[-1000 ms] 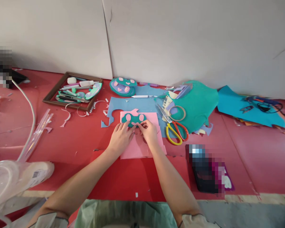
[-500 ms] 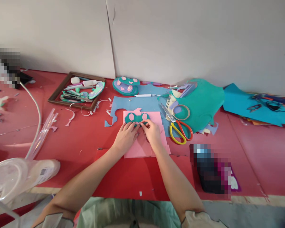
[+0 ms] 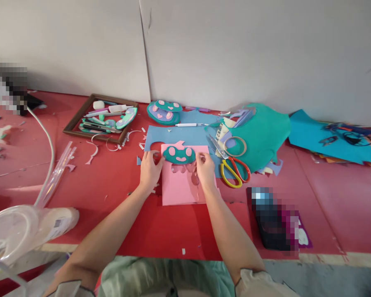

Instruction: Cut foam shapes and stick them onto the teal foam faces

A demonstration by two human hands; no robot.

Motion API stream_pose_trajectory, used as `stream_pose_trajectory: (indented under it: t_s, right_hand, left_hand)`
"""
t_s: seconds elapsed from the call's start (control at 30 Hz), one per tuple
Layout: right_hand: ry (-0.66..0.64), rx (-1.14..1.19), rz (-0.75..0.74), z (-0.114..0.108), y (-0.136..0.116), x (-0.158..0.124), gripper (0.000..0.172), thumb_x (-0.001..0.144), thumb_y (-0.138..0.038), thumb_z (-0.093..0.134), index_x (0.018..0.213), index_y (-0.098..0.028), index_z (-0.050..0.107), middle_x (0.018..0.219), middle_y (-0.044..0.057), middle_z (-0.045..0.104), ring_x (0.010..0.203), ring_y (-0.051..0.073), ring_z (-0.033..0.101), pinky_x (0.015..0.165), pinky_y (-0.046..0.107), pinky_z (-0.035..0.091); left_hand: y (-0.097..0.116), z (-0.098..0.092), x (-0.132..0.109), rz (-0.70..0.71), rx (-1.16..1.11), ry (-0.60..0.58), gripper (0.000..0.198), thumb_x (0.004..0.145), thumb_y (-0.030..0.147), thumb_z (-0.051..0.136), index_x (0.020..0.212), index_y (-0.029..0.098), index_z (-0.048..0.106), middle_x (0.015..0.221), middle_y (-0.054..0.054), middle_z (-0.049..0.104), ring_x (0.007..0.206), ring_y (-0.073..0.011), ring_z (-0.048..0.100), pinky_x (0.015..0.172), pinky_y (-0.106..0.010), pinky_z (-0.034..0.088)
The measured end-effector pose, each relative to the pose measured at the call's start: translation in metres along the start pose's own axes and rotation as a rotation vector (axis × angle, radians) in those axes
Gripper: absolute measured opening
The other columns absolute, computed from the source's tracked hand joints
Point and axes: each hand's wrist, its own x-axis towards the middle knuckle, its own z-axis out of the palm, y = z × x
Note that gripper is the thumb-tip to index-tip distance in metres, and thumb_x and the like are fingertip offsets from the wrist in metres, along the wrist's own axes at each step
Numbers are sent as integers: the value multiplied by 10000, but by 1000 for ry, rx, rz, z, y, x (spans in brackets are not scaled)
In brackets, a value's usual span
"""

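Note:
A teal foam face-shaped cutout (image 3: 181, 159) with pink foam eyes and a pink mouth lies on the pink foam sheet (image 3: 182, 192). Just left of the cutout is my left hand (image 3: 150, 170), its fingers curved and apart, with no object in its grasp. On the other side my right hand (image 3: 205, 168) rests over the sheet's right part, fingertips close to the cutout's right end and loosely bent. Whether the fingertips touch the cutout's edge is hard to see. Cut-out holes show in the pink sheet below the cutout.
Scissors (image 3: 235, 171) and a tape roll (image 3: 235, 146) lie to the right, beside teal foam (image 3: 266, 132). Behind are a stack of similar cutouts (image 3: 163, 117), a white pen (image 3: 188, 124) and a blue sheet (image 3: 163, 134). A wooden frame (image 3: 77, 113) holds tools at left.
My hands have drawn apart, from the cutout's lower edge to its two sides. The pink mouth, covered before by my fingers, is now visible on the cutout.

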Motion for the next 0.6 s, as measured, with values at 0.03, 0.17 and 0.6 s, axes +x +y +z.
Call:
stream_pose_trajectory:
  t_s: [0.03,0.17,0.6]
  right_hand:
    - [-12,-9,-8,0,0,0,415,857,-578,475,898,-191,617,617,22,616,563,185,588,555,278,434]
    - [-30,-40,-40,2,0,-2,398,870,-557,450,859,-198,623,647,34,635,593,184,593,566,272,433]
    - [-35,41,3,2,1,-1,456,926,-595,287,906,-227,554,574,-22,518,499,162,505,500,270,394]
  left_hand:
    - [-2,0,2,-24,-17,-22,140,845,301,594,942,201,608,915,-49,615,818,-192,599,778,-344,506]
    - [-3,0,4,54,17,-50,103,782,266,662,865,207,651,929,-47,612,900,-220,588,838,-371,493]
    - [-4,3,9,-148,-357,-131,109,774,252,590,871,207,565,766,1,678,783,-165,664,805,-315,506]
